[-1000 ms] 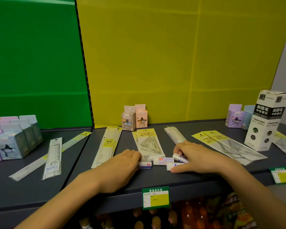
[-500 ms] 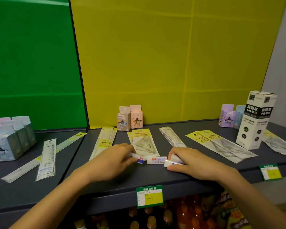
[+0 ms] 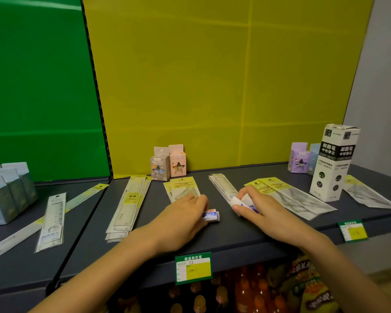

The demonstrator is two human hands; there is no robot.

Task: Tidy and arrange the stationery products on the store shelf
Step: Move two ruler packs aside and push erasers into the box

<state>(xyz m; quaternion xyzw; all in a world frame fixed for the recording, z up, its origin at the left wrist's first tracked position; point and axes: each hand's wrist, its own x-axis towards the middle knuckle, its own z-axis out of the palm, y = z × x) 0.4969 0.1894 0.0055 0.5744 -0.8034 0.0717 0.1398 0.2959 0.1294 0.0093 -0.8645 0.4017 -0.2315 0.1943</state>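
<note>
Item: small erasers, front of the dark shelf (image 3: 246,236), yellow-backed bay

We are logging a change from half a second ago: the erasers were then lying in a loose row between both hands; now they are being split into two lots and gathered up.

- Left hand (image 3: 178,219): we are seeing its fingers curled down onto a stack of blue-and-white erasers (image 3: 210,215), which is resting on the shelf just in front of the triangle-ruler packs (image 3: 182,187). The hand is holding the stack at its left end; how firm the pinch is, we cannot tell.
- Right hand (image 3: 261,206): closed around a clutch of white erasers (image 3: 243,202), apparently lifting them just clear of the shelf, beside the fanned ruler sleeves (image 3: 222,185).
- Long ruler packs (image 3: 129,204): lying piled, unevenly, to the left, apart from both hands.
- Tall black-and-white refill box (image 3: 334,161): standing upright at the right, well apart.
- Star-window boxes (image 3: 168,164): standing against the back panel.

Reading for the task: we are judging the eraser group to be midway through consolidation, scattered pieces becoming neat stacks. The next step is likely joining both lots in one spot; the small pieces may slip or topple if squeezed unevenly
</note>
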